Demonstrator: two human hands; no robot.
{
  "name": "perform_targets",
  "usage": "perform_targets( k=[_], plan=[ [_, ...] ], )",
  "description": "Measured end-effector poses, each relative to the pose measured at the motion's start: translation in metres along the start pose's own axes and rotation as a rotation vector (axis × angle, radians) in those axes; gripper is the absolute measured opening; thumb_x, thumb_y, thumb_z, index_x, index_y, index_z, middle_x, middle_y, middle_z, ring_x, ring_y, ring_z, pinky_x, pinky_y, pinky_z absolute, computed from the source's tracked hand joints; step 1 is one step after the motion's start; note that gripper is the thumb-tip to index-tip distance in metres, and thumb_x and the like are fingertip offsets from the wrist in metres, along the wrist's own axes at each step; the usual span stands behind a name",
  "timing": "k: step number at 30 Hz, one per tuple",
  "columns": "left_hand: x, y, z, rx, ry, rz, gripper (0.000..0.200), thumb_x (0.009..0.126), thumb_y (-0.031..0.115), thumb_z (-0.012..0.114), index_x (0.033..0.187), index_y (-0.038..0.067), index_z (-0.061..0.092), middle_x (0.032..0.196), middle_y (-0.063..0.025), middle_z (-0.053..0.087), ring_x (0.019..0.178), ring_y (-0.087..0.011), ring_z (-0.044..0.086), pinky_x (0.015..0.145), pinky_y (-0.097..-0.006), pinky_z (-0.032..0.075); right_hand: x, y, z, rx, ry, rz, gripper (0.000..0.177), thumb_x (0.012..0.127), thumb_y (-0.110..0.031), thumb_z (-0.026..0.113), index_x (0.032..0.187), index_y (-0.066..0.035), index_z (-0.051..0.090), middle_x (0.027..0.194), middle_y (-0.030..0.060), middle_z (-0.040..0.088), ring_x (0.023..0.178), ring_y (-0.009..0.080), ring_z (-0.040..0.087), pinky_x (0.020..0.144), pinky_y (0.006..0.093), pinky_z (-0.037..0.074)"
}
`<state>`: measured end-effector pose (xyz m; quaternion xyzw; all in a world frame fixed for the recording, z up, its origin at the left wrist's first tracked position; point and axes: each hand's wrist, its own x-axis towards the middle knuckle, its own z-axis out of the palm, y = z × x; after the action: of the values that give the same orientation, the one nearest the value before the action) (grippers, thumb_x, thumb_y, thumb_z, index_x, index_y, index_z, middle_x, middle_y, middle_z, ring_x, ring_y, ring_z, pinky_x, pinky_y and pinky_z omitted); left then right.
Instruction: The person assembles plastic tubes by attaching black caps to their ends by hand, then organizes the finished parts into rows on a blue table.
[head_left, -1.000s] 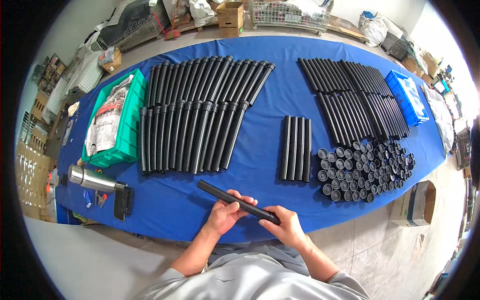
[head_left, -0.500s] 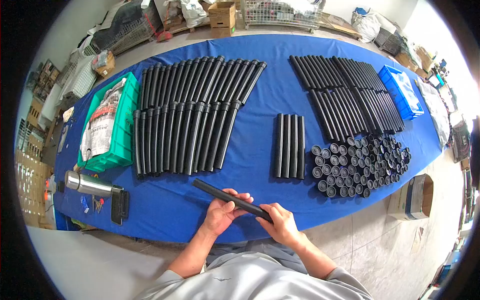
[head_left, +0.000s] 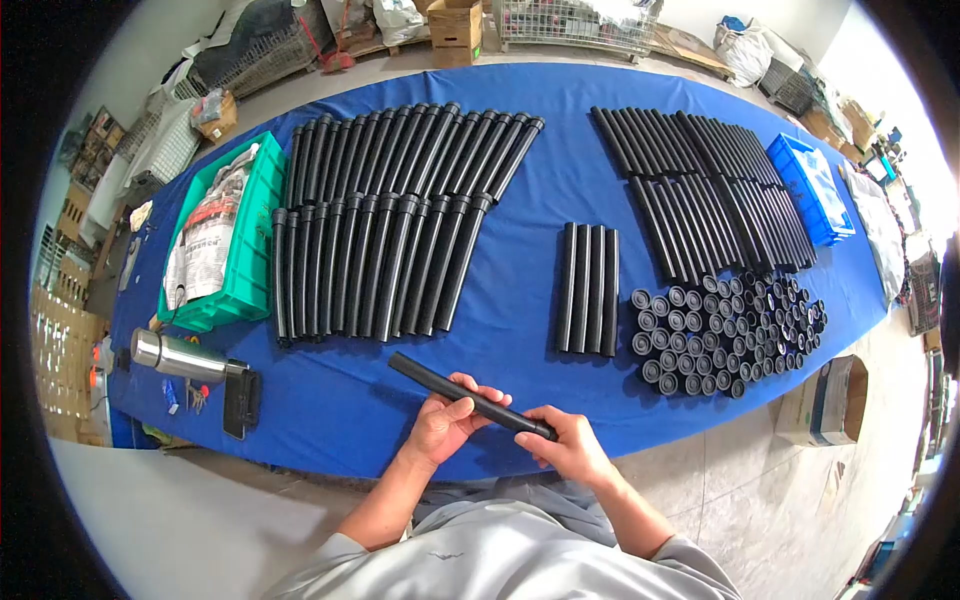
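Observation:
A black plastic tube [head_left: 424, 376] slants across my front, above the near edge of the blue-covered table. Midway along it, my left hand [head_left: 440, 424] wraps its fingers and thumb round the tube. My right hand [head_left: 570, 445] pinches the lower right end, where a slightly wider band like a cap shows; the fingers partly hide it. Beyond my hands lie several loose plain tubes [head_left: 588, 290] side by side. To their right stand many round black caps [head_left: 668, 340] in a cluster.
Two rows of tubes with wider ends [head_left: 372, 260] lie at left, beside a green crate [head_left: 262, 215] holding newspaper. Plain tubes [head_left: 700, 200] fill the back right, near a blue basket [head_left: 825, 225]. A steel flask [head_left: 180, 356] and a phone-like black object [head_left: 240, 400] lie front left.
My right hand has turned slightly at the tube's end, uncovering a wider band there. The left hand keeps its hold. The whole view has shifted a little.

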<state>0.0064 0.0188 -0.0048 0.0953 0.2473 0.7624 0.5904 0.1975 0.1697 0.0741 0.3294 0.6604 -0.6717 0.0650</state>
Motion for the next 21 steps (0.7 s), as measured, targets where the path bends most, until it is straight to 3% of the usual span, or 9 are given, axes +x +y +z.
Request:
perform_targets(
  k=[1,4,5,8,11,14,15,19,21],
  plan=[
    [0.000,0.001,0.000,0.004,-0.003,-0.009,0.026,0.099,0.013,0.072,0.123,0.010,0.062,0.130,-0.0234,0.068,0.131,-0.0416,0.062,0.107,-0.0516,0.057,0.004,0.010,-0.002,0.082,-0.017,0.011,0.041,0.089,-0.016,0.082,0.123,-0.002,0.065,0.091,0.0161,0.066,0.076,0.0333,0.070,0.066,0.0390,0.059],
    [0.003,0.002,0.014,-0.016,0.059,0.009,0.026,0.099,0.013,0.072,0.123,0.010,0.062,0.128,-0.0233,0.069,0.130,-0.0417,0.062,0.107,-0.0516,0.057,0.013,0.030,0.010,-0.510,0.411,-0.747,0.040,0.089,-0.020,0.083,0.119,-0.001,0.067,0.086,0.0153,0.067,0.073,0.0328,0.070,0.064,0.0374,0.058],
    [0.003,0.001,0.011,-0.010,0.045,0.015,0.026,0.100,0.014,0.072,0.124,0.010,0.061,0.128,-0.0233,0.069,0.130,-0.0417,0.062,0.107,-0.0517,0.057,0.013,0.029,0.010,-0.600,0.437,-0.822,0.039,0.089,-0.020,0.083,0.119,0.000,0.067,0.086,0.0155,0.067,0.073,0.0337,0.070,0.065,0.0398,0.057],
    [0.001,0.000,0.001,0.006,0.008,0.014,0.027,0.100,0.014,0.071,0.125,0.010,0.061,0.129,-0.0234,0.069,0.131,-0.0417,0.062,0.108,-0.0519,0.056,0.007,0.024,0.009,-0.421,0.291,-0.618,0.042,0.088,-0.016,0.082,0.123,0.000,0.064,0.092,0.0153,0.066,0.077,0.0331,0.069,0.066,0.0431,0.058],
    [0.000,0.003,0.006,0.004,0.006,-0.009,0.026,0.101,0.014,0.070,0.125,0.011,0.061,0.130,-0.0230,0.068,0.131,-0.0411,0.062,0.108,-0.0510,0.056,0.005,0.018,0.001,-0.107,0.065,-0.158,0.044,0.087,-0.016,0.083,0.124,0.000,0.064,0.092,0.0157,0.066,0.077,0.0332,0.069,0.065,0.0436,0.058],
    [0.003,0.004,0.013,-0.016,0.032,-0.002,0.023,0.102,0.015,0.069,0.124,0.011,0.061,0.129,-0.0221,0.069,0.130,-0.0400,0.063,0.109,-0.0497,0.056,0.013,0.029,0.010,-0.629,0.437,-0.862,0.042,0.090,-0.020,0.082,0.123,0.000,0.066,0.084,0.0123,0.067,0.070,0.0244,0.069,0.063,0.0377,0.056],
    [0.002,0.003,0.010,-0.017,0.025,0.002,0.023,0.102,0.015,0.069,0.124,0.011,0.062,0.130,-0.0222,0.069,0.131,-0.0401,0.062,0.109,-0.0500,0.055,0.013,0.027,0.012,-0.628,0.447,-0.852,0.040,0.090,-0.019,0.082,0.123,0.000,0.068,0.082,0.0121,0.068,0.070,0.0216,0.069,0.062,0.0354,0.056],
    [0.001,0.004,0.005,-0.054,-0.015,-0.010,0.023,0.102,0.016,0.068,0.124,0.011,0.062,0.131,-0.0226,0.068,0.133,-0.0402,0.061,0.111,-0.0512,0.054,0.003,0.016,0.004,0.129,0.029,-0.072,0.043,0.086,-0.013,0.083,0.124,-0.001,0.066,0.090,0.0137,0.067,0.074,0.0278,0.070,0.065,0.0388,0.059],
    [0.003,0.004,0.008,-0.047,0.011,-0.014,0.023,0.102,0.015,0.068,0.124,0.011,0.062,0.132,-0.0227,0.067,0.133,-0.0401,0.060,0.112,-0.0514,0.053,0.013,0.030,0.007,-0.330,0.300,-0.588,0.041,0.091,-0.017,0.081,0.125,0.000,0.067,0.084,0.0095,0.069,0.070,0.0187,0.067,0.063,0.0342,0.057]
  ],
)
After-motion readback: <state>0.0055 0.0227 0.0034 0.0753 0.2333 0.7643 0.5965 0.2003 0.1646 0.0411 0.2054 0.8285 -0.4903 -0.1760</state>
